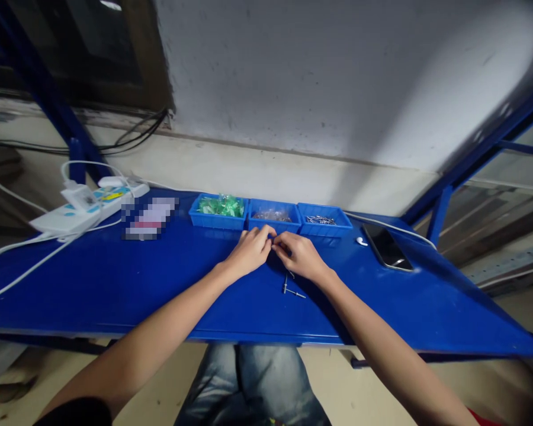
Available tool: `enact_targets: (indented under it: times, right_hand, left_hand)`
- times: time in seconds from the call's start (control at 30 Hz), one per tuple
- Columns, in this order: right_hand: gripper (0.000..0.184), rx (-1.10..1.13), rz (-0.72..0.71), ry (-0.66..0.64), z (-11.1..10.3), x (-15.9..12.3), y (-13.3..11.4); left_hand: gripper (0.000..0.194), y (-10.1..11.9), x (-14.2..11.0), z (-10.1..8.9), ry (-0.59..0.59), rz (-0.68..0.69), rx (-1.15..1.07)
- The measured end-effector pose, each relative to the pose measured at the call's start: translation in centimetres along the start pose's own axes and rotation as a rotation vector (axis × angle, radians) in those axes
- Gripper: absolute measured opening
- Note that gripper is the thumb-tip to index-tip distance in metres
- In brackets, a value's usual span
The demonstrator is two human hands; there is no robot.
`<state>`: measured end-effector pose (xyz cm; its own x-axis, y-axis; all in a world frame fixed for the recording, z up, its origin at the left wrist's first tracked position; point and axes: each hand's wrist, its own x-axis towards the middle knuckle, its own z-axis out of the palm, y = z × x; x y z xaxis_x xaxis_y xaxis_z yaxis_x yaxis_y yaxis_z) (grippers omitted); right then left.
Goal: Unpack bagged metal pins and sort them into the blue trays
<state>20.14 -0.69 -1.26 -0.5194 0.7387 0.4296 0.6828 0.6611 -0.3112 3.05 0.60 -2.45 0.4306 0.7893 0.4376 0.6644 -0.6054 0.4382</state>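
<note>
In the head view my left hand (250, 251) and my right hand (299, 254) meet above the table, just in front of the middle blue bin (274, 227). The fingertips of both are pinched together; whatever they hold is too small to make out. Beneath my right hand, a few thin metal pins that look like blind rivets (296, 293) lie on the blue tabletop. Green plastic pieces (224, 206) fill the left blue bin (219, 222). Small clear and brownish pieces (272, 216) are in the middle one. Shiny metal pins (320, 220) lie in the right blue bin (326, 229).
A power strip (64, 216) with white cables sits at the left end of the blue table (160, 296). Near it lies a blurred-out flat item (151, 219). On the right are a white earbud (361, 241) and a dark phone (387, 246). A wall rises behind the bins.
</note>
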Motion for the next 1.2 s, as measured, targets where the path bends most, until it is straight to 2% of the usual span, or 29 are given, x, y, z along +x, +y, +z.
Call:
enact_targets:
  times: [0.07, 0.17, 0.23, 0.3, 0.37, 0.6, 0.73, 0.83, 1.0, 1.2]
  right_hand:
    - [0.009, -0.024, 0.017, -0.006, 0.0, 0.0, 0.1]
    - [0.015, -0.057, 0.032, -0.018, 0.0, 0.0, 0.2]
    - [0.012, -0.074, 0.021, -0.01, 0.1, 0.0, 0.3]
    - [0.015, -0.089, -0.005, 0.004, 0.0, 0.0, 0.4]
    - [0.019, -0.113, -0.026, 0.017, -0.1, -0.1, 0.4]
    - [0.021, -0.241, -0.055, 0.007, -0.3, -0.1, 0.0]
    - [0.019, -0.235, -0.032, 0.017, -0.2, -0.1, -0.1]
    - [0.018, -0.212, -0.016, 0.053, -0.2, -0.2, -0.1]
    - [0.011, -0.061, 0.02, 0.129, -0.3, -0.1, -0.3]
    - [0.007, 0.026, 0.04, 0.08, -0.2, 0.0, -0.2]
  left_hand:
    - [0.019, -0.1, 0.1, 0.2, -0.009, -0.036, -0.092]
    - [0.017, -0.2, 0.4, 0.2, -0.042, -0.121, -0.365]
    - [0.016, -0.4, 0.6, 0.1, -0.078, -0.145, -0.536]
    - [0.016, -0.5, 0.7, -0.1, -0.098, -0.151, -0.616]
    - [0.015, -0.4, 0.7, -0.3, -0.101, -0.146, -0.585]
    - [0.018, 0.1, 0.3, -0.3, -0.121, -0.117, -0.212]
    - [0.026, 0.1, 0.2, -0.5, -0.179, -0.101, -0.085]
    - [0.029, -0.2, 0.3, -0.7, -0.217, -0.06, -0.045]
    - [0.029, -0.7, 0.4, -0.8, -0.172, -0.015, -0.051]
    - [0.027, -0.8, 0.4, -0.9, -0.177, -0.009, -0.082]
